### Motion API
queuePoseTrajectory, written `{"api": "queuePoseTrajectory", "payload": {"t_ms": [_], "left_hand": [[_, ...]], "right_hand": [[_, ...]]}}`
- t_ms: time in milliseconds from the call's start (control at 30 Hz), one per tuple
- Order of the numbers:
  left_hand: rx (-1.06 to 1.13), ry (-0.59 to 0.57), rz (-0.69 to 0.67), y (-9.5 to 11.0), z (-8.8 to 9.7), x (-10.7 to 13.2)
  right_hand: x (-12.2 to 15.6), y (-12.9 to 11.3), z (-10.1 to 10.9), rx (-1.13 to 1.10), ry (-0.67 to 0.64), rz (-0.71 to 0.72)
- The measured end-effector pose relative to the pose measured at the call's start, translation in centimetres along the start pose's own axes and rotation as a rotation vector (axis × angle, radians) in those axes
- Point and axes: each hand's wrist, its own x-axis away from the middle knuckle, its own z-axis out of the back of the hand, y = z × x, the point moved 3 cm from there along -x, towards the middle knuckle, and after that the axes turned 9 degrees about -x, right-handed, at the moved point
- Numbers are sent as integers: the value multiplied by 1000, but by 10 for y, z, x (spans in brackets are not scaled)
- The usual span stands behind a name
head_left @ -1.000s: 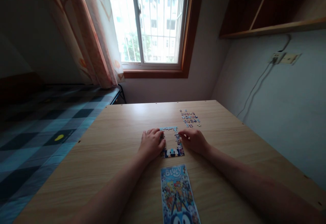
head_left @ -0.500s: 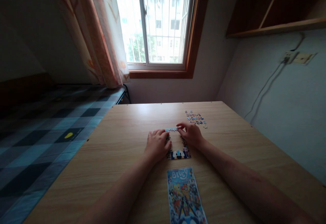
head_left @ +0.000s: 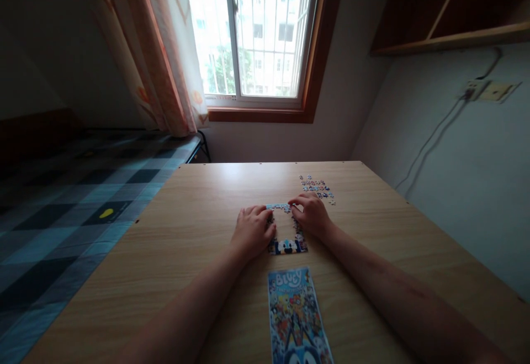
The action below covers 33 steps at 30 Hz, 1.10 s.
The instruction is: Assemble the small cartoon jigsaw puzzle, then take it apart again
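Observation:
A jigsaw puzzle border (head_left: 287, 247) lies on the table as a rectangle with bare wood inside it. My left hand (head_left: 253, 231) rests along its left side, fingers spread and touching the edge pieces, partly covering them. At the upper right corner my right hand (head_left: 311, 214) has its thumb and fingertips pinched on a small puzzle piece (head_left: 287, 209) by the top row. Its palm and fingers hide part of the right side. Nearer to me lies a printed picture sheet (head_left: 295, 311) marked "Bluey", flat on the table.
Several loose puzzle pieces (head_left: 315, 186) lie in rows beyond my right hand. The wooden table (head_left: 199, 187) has a bed (head_left: 103, 187) with a checked cover to its left. A window, a curtain (head_left: 163, 66) and a wall shelf (head_left: 451, 38) surround it.
The view has tilted down slightly. My right fingertips have shifted a little at the puzzle's upper right corner, and a piece now shows just below the top row. My left hand has stayed put.

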Motion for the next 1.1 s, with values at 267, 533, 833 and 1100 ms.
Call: {"api": "queuePoseTrajectory", "payload": {"t_ms": [267, 533, 833, 1100], "left_hand": [[13, -10, 13, 0, 0, 0], [6, -2, 9, -1, -1, 0], [-7, -8, 7, 0, 0, 0], [-13, -8, 4, -1, 0, 0]], "right_hand": [[2, 5, -5, -39, -83, -6], [2, 6, -1, -90, -32, -76], [-1, 0, -6, -18, -96, -36], [-3, 0, -6, -41, -132, -34]]}}
